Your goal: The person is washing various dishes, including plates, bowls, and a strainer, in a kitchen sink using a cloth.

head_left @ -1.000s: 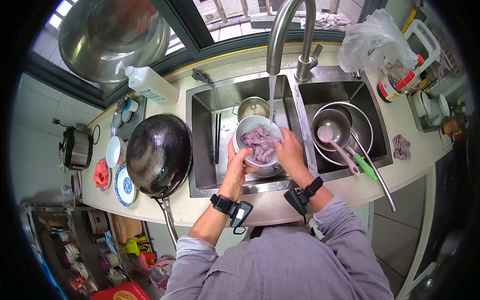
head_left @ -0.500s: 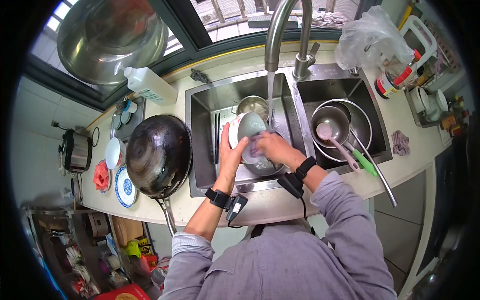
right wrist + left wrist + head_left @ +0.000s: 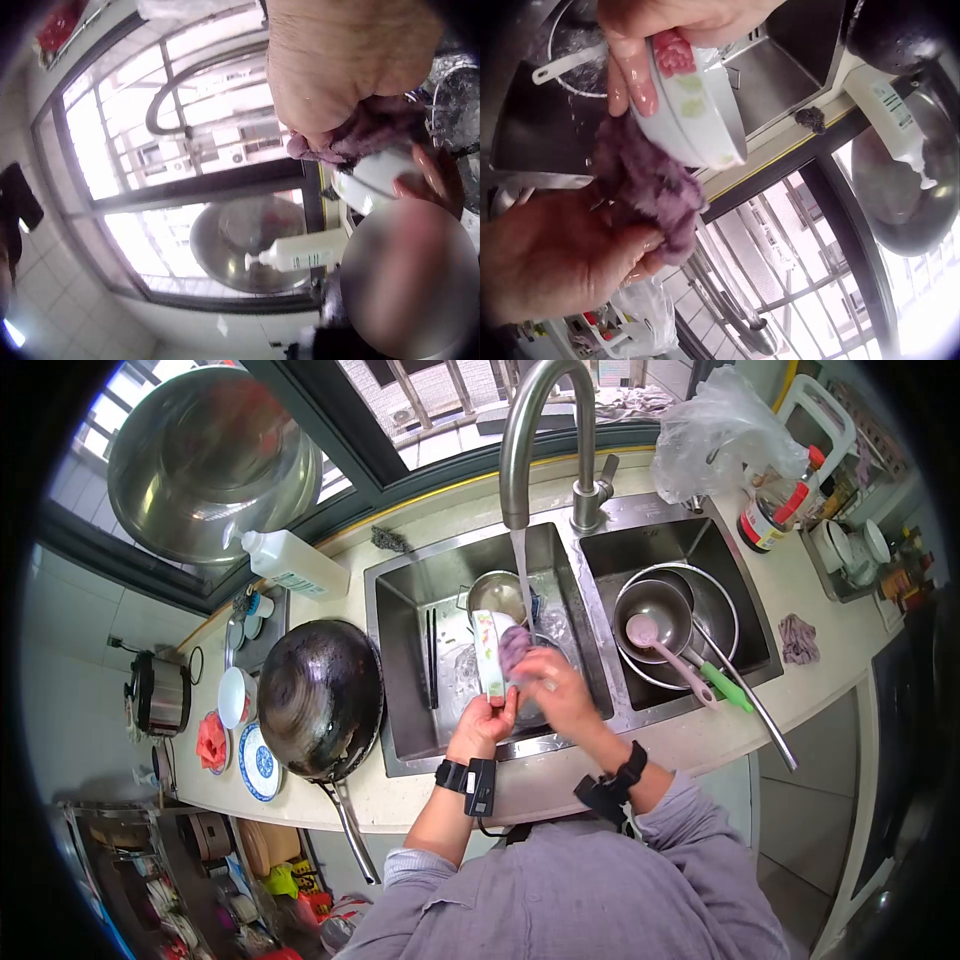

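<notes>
Over the left sink basin point(image 3: 405, 730), my left hand point(image 3: 485, 725) holds a white bowl point(image 3: 487, 650) by its edge. The bowl is tipped on its side, and its floral outside shows in the left wrist view. My right hand point(image 3: 560, 690) grips a wet purple cloth point(image 3: 652, 187), which lies against the bowl's base side in that view. Water runs from the faucet point(image 3: 516, 510) just behind the bowl. A small metal pot point(image 3: 500, 592) stands in the basin beyond it, and a pair of dark chopsticks point(image 3: 431, 660) leans at the basin's left.
An upturned black wok point(image 3: 315, 700) lies left of the sink, its handle over the counter edge. The right basin holds a metal pan, a ladle with a green handle point(image 3: 725, 688) and a pink spoon point(image 3: 675, 665). A white pump bottle point(image 3: 300, 565) stands behind the wok.
The bowl has gone from upright with the cloth inside, held by both hands, to tipped on its side in the left hand. The right hand has moved the cloth round to the bowl's outside.
</notes>
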